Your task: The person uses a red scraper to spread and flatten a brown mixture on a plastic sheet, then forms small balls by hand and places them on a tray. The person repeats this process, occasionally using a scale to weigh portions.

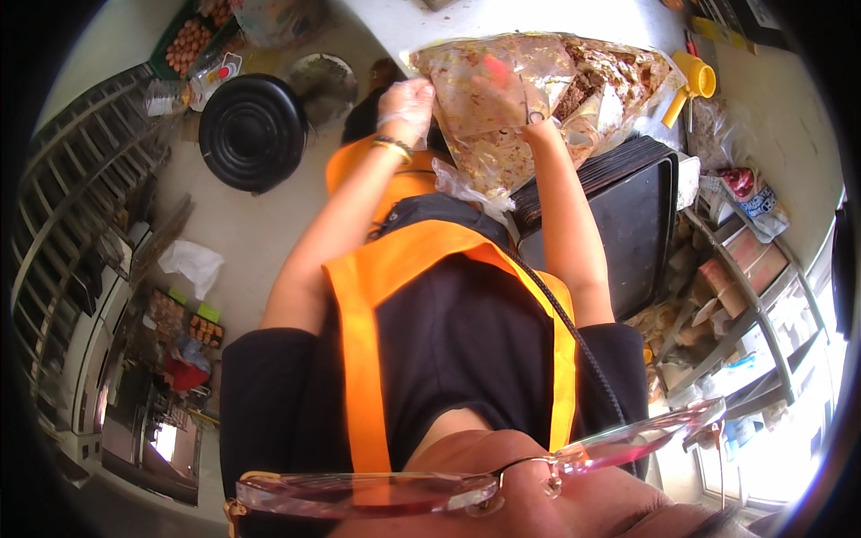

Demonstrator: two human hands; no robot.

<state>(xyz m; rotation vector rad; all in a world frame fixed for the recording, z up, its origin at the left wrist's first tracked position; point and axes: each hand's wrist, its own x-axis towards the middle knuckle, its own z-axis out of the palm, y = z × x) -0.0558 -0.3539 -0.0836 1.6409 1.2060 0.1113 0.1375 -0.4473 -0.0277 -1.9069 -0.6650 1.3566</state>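
A large clear plastic bag [484,134], smeared with brown and yellow crumbs, lies over the near edge of a white table. Brown crumbly food [619,74] shows at its right side. My left hand [405,107], in a thin clear glove, is closed at the bag's left edge and seems to pinch the plastic. My right hand [501,91] is behind or inside the bag, blurred through the film; its fingers are hard to make out. A bright red patch shows near its fingertips.
Black baking trays [599,222] stand stacked by my right arm. A yellow plastic tool [693,81] lies on the table [464,17]. On the floor at left are a round black lidded bin [252,133] and a green crate [161,57] of eggs. A metal rack [60,155] lines the left.
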